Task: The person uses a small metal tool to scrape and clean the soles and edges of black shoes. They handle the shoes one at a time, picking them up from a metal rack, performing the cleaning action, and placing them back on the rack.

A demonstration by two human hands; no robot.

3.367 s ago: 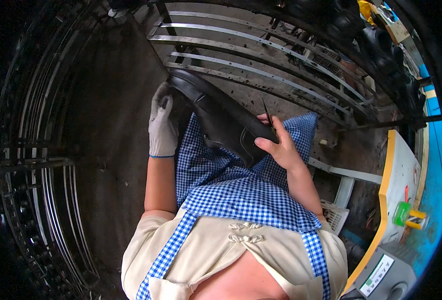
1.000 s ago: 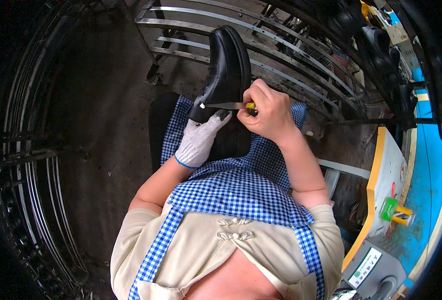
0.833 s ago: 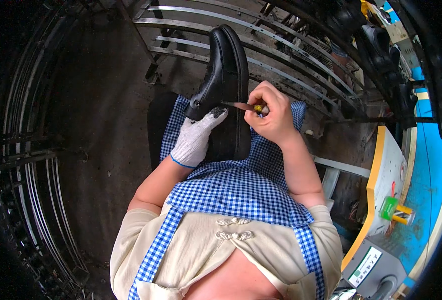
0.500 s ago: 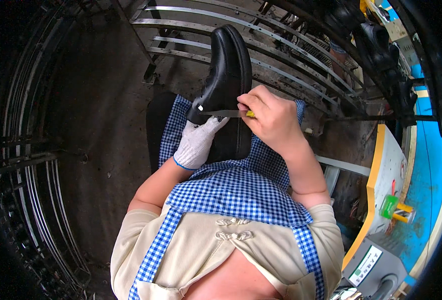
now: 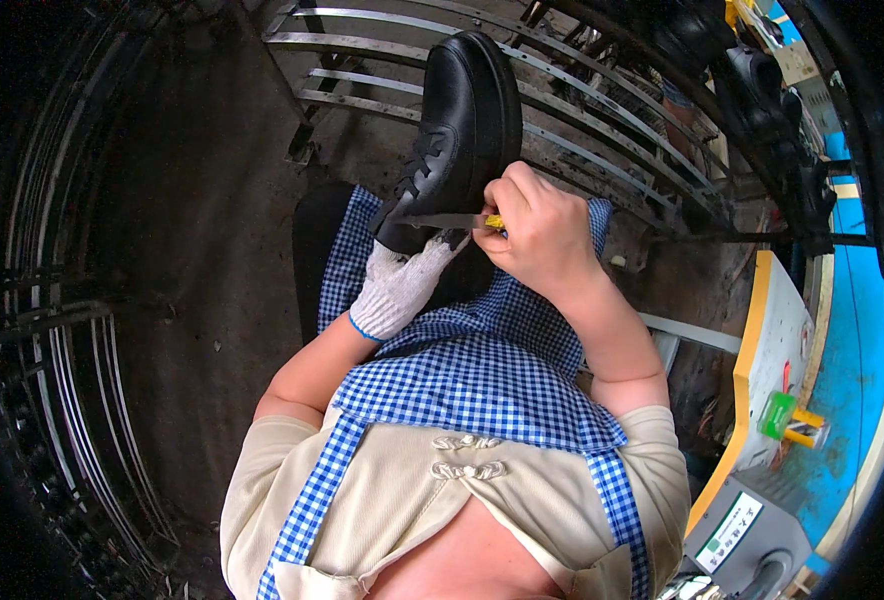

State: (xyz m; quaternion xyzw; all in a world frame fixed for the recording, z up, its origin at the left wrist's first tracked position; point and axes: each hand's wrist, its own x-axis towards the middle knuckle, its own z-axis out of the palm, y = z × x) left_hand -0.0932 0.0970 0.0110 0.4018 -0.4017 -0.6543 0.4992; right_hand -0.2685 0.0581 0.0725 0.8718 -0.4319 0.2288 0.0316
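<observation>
A black lace-up shoe (image 5: 452, 120) is held up in front of my lap, toe pointing away and its heel end toward me. My left hand (image 5: 402, 285), in a white knitted glove with a blue cuff edge, is closed on the shoe at its heel end; some of its fingers are hidden behind it. Bare and closed, my right hand (image 5: 542, 230) grips a knife with a yellow handle end. The thin knife blade (image 5: 437, 220) points left and lies across the shoe's heel end, near the gloved fingertips. Whether its edge touches the leather I cannot tell.
Metal rack rails (image 5: 362, 48) stand beyond the shoe. More black shoes (image 5: 757, 75) sit on a rack at the upper right. At right are a yellow-edged white panel (image 5: 762, 360), a blue surface (image 5: 847, 330) and a grey machine (image 5: 752, 530). Another rack (image 5: 72, 400) curves along the left.
The shoe has turned so its laces and upper show more, and its toe has shifted slightly away and right. The knife and my right hand have moved slightly; both hands keep their hold.
</observation>
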